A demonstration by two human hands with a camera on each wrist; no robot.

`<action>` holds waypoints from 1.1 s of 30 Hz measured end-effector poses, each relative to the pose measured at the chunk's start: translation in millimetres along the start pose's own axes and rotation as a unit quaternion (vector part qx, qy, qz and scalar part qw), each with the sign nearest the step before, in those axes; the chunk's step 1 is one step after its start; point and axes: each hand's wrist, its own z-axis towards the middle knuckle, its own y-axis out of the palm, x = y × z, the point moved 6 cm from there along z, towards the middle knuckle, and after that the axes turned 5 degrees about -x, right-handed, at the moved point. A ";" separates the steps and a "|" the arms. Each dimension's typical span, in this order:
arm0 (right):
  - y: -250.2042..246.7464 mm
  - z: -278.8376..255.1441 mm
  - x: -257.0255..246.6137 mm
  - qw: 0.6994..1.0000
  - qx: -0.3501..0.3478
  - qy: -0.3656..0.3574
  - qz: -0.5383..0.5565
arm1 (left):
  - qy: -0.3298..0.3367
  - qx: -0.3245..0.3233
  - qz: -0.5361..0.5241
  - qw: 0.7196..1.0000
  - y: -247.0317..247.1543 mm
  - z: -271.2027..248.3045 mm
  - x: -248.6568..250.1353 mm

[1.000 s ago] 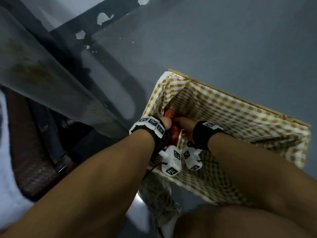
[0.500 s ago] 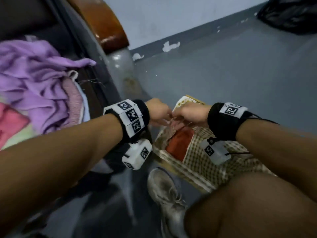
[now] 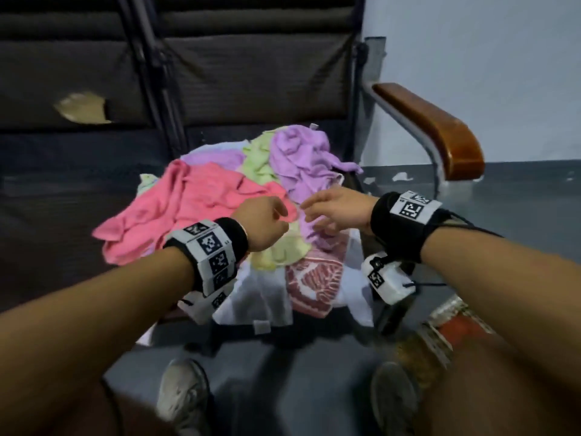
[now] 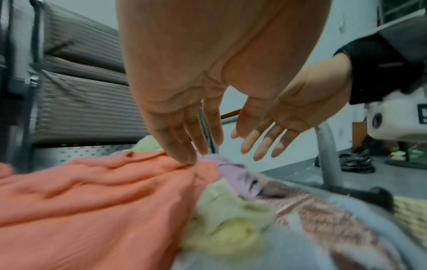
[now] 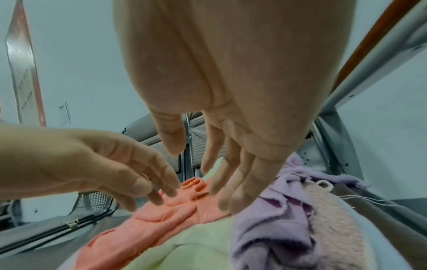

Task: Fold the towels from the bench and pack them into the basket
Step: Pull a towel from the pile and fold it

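Two spread hands over towel pile [image 3: 251, 196], basket [image 3: 440, 338] half hidden, blurred

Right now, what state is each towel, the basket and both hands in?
Pink towel: crumpled, unfolded, on the pile; left fingers touch its edge.
Purple towel: crumpled, unfolded.
Yellow-green towel: crumpled, partly buried.
Basket: on the floor, red towel inside.
Left hand: open.
Right hand: open, holding nothing.

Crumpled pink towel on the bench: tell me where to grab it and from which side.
Probably best to pinch the crumpled pink towel at its bunched right edge, coming from above. The left hand's fingertips already touch that ridge, and the right hand hangs open beside it. That edge lies atop the pale green towel, apparently free to lift.
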 end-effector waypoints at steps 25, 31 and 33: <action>31.6 55.7 -40.1 0.948 0.095 -0.221 -0.206 | 0.027 0.147 -0.338 0.929 -18.6 1.7 -63.9; 4.1 17.2 -45.5 0.957 0.061 -0.264 -0.101 | -0.087 0.136 0.053 0.985 -24.4 18.9 -106.6; -15.1 8.8 -41.5 0.945 0.122 -0.274 -0.128 | -0.118 0.086 0.113 0.983 -18.7 24.7 -113.1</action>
